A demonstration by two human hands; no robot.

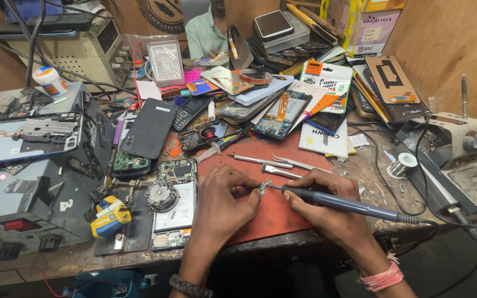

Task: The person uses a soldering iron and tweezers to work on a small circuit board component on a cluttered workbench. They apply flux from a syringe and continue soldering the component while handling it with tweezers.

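green and small, the circuit piece [262,187] was pinched between the fingertips of the left hand [224,198], just above the red mat [271,215]. the right hand [327,207] was closed around the soldering iron [338,202], whose long axis ran from the lower right up to the left, so its tip touched or nearly touched the piece from the right side. an opened phone [175,207] lay just left of the left hand, and tweezers [288,161] lay behind both hands.
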